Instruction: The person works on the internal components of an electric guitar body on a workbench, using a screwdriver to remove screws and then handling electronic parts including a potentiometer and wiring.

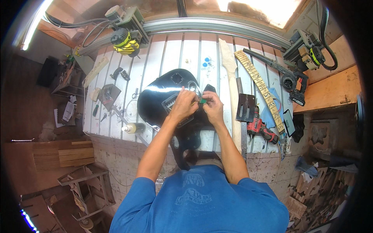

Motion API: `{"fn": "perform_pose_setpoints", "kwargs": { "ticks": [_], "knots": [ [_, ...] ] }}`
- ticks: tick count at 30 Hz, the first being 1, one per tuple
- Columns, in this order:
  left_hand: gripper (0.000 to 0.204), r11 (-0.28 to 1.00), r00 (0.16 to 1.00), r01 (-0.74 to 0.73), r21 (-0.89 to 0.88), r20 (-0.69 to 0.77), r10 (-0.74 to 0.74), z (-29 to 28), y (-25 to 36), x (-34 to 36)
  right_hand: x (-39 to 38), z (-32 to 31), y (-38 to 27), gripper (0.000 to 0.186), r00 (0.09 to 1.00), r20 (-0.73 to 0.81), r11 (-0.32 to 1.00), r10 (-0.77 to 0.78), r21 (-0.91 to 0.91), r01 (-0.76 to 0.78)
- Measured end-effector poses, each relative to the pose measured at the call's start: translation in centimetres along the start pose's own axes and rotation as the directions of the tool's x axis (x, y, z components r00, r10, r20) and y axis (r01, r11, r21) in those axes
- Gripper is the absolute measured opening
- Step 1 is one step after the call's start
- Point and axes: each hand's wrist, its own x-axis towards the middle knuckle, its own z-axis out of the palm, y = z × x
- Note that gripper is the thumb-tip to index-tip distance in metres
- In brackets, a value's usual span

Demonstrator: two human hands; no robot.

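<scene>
A glossy black guitar body (151, 101) lies on the slatted white table, with a silver bridge plate (169, 103) partly hidden by my left hand (183, 105). That hand's fingers are bent together at the body's middle, around something small that I cannot make out. My right hand (213, 108), just right of it, pinches a small green piece (203, 101) beside thin wires (192, 84) on the body. A bottle (134, 128) lies left of my forearms. Right of the body are a dark plate (245, 108) and a pale wooden neck (227, 58).
Along the back runs a rail (213, 24) with two mounted tool heads (126, 46). A fretted board (260, 81), blower (289, 81) and red drill (256, 128) lie at the right; small tools (110, 95) at the left. Wooden boards (75, 157) are at lower left.
</scene>
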Motion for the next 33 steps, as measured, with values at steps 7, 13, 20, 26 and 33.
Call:
{"fn": "perform_pose_setpoints", "kwargs": {
  "ticks": [7, 13, 20, 26, 33],
  "knots": [
    [0.014, 0.998, 0.998, 0.065, 0.025, -0.021, -0.065, 0.1, 0.5, -0.1, 0.2, -0.2, -0.4, 0.031, 0.996, 0.041, 0.984, 0.083, 0.155, -0.089],
    [0.015, 0.998, 0.996, -0.049, 0.036, -0.07, 0.052, -0.1, 1.0, -0.1, 0.1, -0.3, -0.3, 0.035, 0.981, 0.003, 0.972, 0.196, 0.131, -0.195],
    [0.013, 0.999, 0.999, -0.036, -0.036, 0.026, 0.037, -0.7, 0.2, -0.5, 0.1, -0.4, -1.3, 0.035, 0.981, 0.032, 0.961, 0.192, 0.196, -0.194],
    [0.011, 0.996, 0.997, 0.067, -0.064, 0.037, -0.065, 0.0, -0.8, -0.5, 0.2, -0.7, -1.0, 0.034, 0.977, 0.086, 0.95, 0.195, 0.231, -0.21],
    [0.018, 0.924, 0.939, 0.317, -0.214, 0.209, -0.274, -1.1, -0.1, 0.9, 0.6, -0.7, -1.1, 0.036, 0.985, 0.111, 0.963, 0.13, 0.223, -0.152]
  ]
}}
